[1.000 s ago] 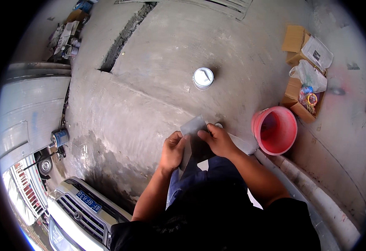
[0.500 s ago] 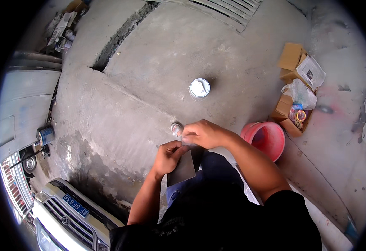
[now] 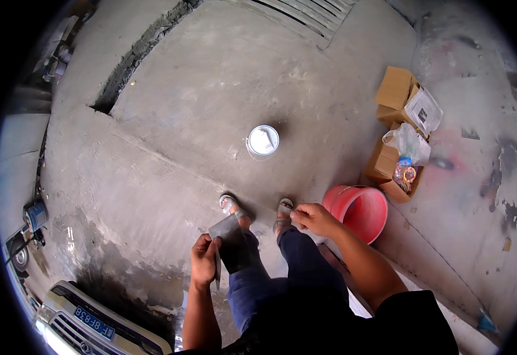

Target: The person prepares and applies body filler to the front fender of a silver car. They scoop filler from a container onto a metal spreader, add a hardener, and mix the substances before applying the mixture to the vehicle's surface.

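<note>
In my left hand (image 3: pixel 204 258) are thin, stiff-looking dark grey rectangular sheets, gripped between thumb and fingers. One sheet (image 3: pixel 233 241) fans out to the right over my lower leg; another shows mostly edge-on below the thumb. My right hand (image 3: pixel 316 219) is off to the right, apart from the sheets, its thumb and fingertips pinched together above my right foot. Whatever lies in that pinch, if anything, is too small to make out. A small white pail (image 3: pixel 263 141) with a wire handle stands on the floor ahead of my feet, a white piece on its top.
Pink-red buckets (image 3: pixel 365 214) lie to the right of my right hand. Beyond them are open cardboard boxes (image 3: pixel 395 163) with a plastic bag and tape. A trench (image 3: pixel 134 65) cuts the floor at far left. A white vehicle (image 3: pixel 87 322) stands lower left, near a blue can (image 3: pixel 35 215).
My hands have parted: the right has moved off to the right and the left slightly left and down. The sheets are now spread apart in my left hand. Both feet have come into view.
</note>
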Available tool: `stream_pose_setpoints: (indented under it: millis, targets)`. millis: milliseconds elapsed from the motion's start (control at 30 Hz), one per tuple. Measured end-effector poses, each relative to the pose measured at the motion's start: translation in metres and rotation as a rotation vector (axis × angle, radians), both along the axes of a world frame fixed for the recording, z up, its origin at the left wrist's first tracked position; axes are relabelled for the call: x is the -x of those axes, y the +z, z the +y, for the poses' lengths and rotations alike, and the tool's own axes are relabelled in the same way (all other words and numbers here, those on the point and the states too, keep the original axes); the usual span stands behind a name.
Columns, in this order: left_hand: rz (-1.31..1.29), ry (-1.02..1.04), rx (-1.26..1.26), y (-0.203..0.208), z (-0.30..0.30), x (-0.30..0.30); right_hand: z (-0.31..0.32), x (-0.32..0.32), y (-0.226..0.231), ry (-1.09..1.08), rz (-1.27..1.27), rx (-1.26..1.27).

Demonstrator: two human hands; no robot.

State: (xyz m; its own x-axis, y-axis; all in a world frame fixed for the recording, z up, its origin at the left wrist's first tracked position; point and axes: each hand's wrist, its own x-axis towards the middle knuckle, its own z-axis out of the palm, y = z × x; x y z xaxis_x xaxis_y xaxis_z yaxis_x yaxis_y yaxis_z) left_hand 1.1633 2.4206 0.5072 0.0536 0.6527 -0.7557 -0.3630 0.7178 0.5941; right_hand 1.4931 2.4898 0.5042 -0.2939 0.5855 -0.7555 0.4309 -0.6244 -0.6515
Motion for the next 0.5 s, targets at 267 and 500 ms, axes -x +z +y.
stream_pose_setpoints:
  millis: [267,500]
  targets:
    - [-0.206,0.096,0.100,-0.165,-0.020,-0.061,0.029,-0.066,-0.261,-0.129,-0.309,-0.099]
    - [-0.215,0.077,0.074,-0.275,0.021,-0.076,0.161,-0.025,-0.426,0.049,-0.495,-0.499]
